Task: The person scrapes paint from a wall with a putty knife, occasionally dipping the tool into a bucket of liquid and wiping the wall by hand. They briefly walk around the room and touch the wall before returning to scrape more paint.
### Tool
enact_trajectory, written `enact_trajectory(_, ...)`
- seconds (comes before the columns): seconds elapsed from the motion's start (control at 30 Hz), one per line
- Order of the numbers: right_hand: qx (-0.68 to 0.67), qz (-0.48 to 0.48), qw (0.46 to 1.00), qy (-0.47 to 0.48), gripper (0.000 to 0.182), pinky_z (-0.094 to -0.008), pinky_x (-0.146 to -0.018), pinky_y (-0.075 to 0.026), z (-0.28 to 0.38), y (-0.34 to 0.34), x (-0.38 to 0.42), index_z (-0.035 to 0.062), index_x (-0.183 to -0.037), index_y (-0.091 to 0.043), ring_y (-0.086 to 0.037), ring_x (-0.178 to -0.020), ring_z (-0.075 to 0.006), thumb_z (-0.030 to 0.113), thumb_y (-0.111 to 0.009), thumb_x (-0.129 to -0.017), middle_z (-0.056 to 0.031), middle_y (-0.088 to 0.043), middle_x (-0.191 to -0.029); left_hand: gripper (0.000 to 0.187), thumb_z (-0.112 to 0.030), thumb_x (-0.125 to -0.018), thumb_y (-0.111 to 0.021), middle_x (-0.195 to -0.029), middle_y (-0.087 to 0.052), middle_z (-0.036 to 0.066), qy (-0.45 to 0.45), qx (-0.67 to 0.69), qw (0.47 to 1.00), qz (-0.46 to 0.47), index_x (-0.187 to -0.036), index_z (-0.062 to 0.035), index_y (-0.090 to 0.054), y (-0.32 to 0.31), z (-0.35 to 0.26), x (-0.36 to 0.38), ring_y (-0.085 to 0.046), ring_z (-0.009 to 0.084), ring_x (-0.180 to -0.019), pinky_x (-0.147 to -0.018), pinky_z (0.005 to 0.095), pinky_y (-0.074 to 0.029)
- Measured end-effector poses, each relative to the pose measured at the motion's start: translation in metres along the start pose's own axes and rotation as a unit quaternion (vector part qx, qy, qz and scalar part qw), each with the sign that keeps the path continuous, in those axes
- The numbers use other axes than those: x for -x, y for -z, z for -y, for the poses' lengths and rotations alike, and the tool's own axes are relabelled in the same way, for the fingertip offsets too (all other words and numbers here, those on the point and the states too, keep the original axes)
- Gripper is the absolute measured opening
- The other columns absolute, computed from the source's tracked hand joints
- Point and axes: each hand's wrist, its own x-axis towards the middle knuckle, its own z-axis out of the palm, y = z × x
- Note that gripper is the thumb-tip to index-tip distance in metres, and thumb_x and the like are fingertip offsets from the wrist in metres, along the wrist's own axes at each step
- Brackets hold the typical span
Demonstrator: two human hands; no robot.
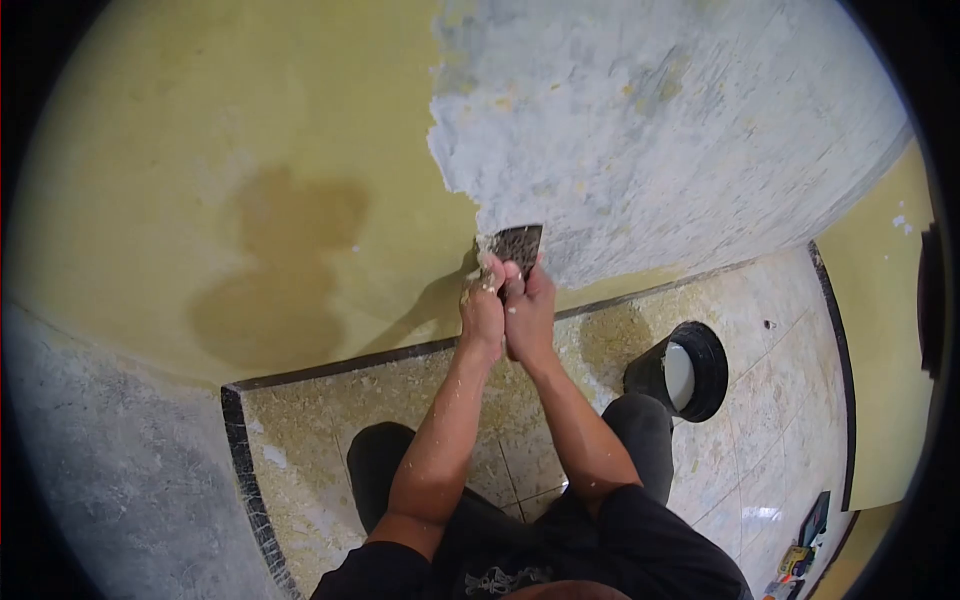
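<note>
The wall (250, 150) carries yellow paint on its left portion and bare grey plaster (650, 130) on its right, with a ragged boundary between them. Below lies a tiled floor (780, 330), on which a black bucket (680, 372) stands well apart to the right of the hands. The left hand (483, 312) and right hand (530, 308) are pressed together, both closed around one handle. The scraper (517, 245) projects just above them, its blade against the wall at the paint edge.
</note>
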Motion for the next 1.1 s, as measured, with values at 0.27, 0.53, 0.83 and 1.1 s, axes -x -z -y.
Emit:
enact_trajectory(0.27,0.067,-0.017,0.997,-0.039,0.015,-0.0277,-0.068,-0.045,-0.005,0.015,0.003,-0.0029,-0.097,-0.060,-0.054,-0.075,-0.0114,0.005,-0.048,-0.094,-0.0062,-0.064,-0.085,0.031,-0.030,-0.098,-0.047,-0.099,-0.063,0.006,0.032,-0.042,0.994,-0.096,-0.102,-0.0024,-0.059,-0.005,0.016,0.003,-0.058,0.0165,-0.094,-0.086,0.0322,-0.047)
enact_trajectory(0.53,0.023,-0.024,0.999,-0.039,0.017,-0.0285,-0.068,-0.045,0.004,0.018,0.008,-0.0035,-0.095,-0.062,-0.053,-0.073,-0.0108,0.007,-0.049,-0.095,-0.0071,-0.065,-0.082,0.042,-0.035,-0.101,-0.038,-0.110,-0.063,0.010,0.050,-0.037,0.995,-0.078,-0.111,-0.0003,-0.060,-0.010,0.020,0.006,-0.058,0.0169,-0.097,-0.090,0.0315,-0.044)
enact_trajectory(0.83,0.058,-0.040,0.996,-0.047,0.018,-0.0325,-0.066,-0.045,0.000,0.024,0.003,-0.0043,-0.093,-0.062,-0.057,-0.072,-0.0155,0.011,-0.053,-0.093,-0.0116,-0.066,-0.080,0.028,-0.031,-0.099,-0.045,-0.092,-0.060,0.005,0.055,0.000,0.992,-0.115,-0.098,-0.0056,-0.059,-0.017,0.018,0.000,-0.056,0.0156,-0.089,-0.082,0.0314,-0.047)
enact_trajectory(1.1,0.029,-0.035,0.999,-0.029,0.019,-0.0356,-0.065,-0.044,-0.013,0.024,0.000,-0.0046,-0.090,-0.062,-0.056,-0.069,-0.0194,0.013,-0.055,-0.090,-0.0166,-0.064,-0.077,0.032,-0.029,-0.101,-0.039,-0.090,-0.059,0.002,0.050,0.021,0.994,-0.092,-0.092,-0.0071,-0.062,-0.035,0.005,0.009,-0.054,0.0137,-0.087,-0.082,0.0305,-0.044)
